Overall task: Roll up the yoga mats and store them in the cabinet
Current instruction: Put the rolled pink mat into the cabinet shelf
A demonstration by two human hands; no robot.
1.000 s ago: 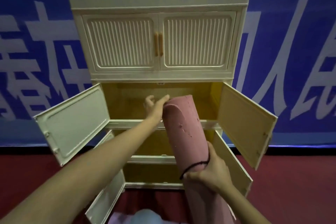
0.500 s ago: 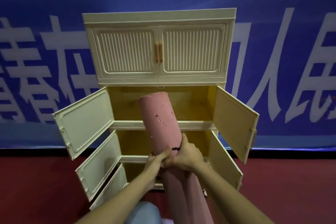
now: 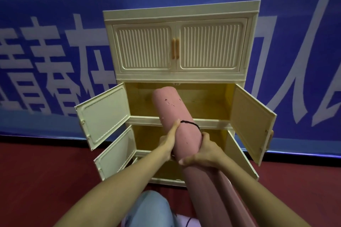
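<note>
A rolled pink yoga mat (image 3: 172, 108) with scuffed patches points away from me, its far end in front of the cream cabinet's (image 3: 180, 11) open middle compartment. A thin black band (image 3: 191, 124) circles the roll. My left hand (image 3: 168, 141) grips the roll's left side just below the band. My right hand (image 3: 203, 153) wraps around its right side and underside. The near end of the mat runs out of view at the bottom.
The cabinet's top doors (image 3: 177, 46) are closed. The middle and lower doors (image 3: 103, 114) swing open to both sides, the right one (image 3: 252, 123) jutting far out. A blue banner wall stands behind, dark red floor below. My knee in jeans (image 3: 147, 208) is at the bottom.
My left hand left the mat's far end and came down to grip the roll beside my right hand. The view has pulled back from the cabinet.
</note>
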